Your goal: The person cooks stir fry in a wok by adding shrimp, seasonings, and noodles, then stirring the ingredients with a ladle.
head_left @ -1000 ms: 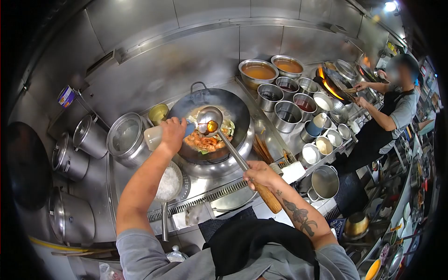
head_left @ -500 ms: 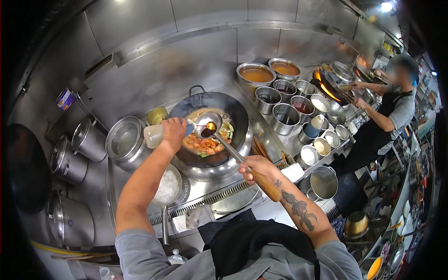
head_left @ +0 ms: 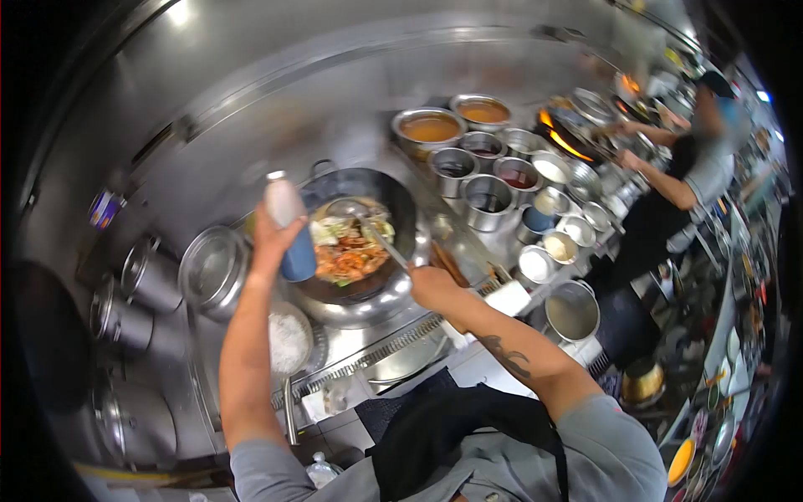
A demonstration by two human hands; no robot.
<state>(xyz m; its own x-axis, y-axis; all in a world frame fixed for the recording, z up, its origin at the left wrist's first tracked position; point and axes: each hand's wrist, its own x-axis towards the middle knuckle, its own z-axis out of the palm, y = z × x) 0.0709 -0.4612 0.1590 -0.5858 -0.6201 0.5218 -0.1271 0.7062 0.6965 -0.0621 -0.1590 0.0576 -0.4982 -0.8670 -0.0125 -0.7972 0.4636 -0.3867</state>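
My left hand point(head_left: 274, 238) is closed around a squeeze bottle point(head_left: 299, 255), raised beside the left rim of the wok. The bottle's pale end points up and its blue end down. My right hand point(head_left: 435, 289) grips the handle of a steel ladle point(head_left: 381, 238). The ladle's bowl is down in the wok point(head_left: 401, 209), at the far side of the food. Reddish-orange pieces, pale pieces and some green make up the food point(head_left: 347, 258). Motion blurs the ladle bowl, so its contents cannot be made out.
Right of the wok stand several steel pots of liquids point(head_left: 488, 201) and small tubs of white or pale contents point(head_left: 536, 263). A strainer of white grains point(head_left: 288, 341) and a lidded pot point(head_left: 213, 266) sit left. Further right, a co-worker point(head_left: 694, 159) handles a flaming wok point(head_left: 569, 138).
My left hand has swung the bottle from lying sideways at the ladle to upright, left of the wok. The ladle, held above the food with dark liquid before, has dropped into the wok.
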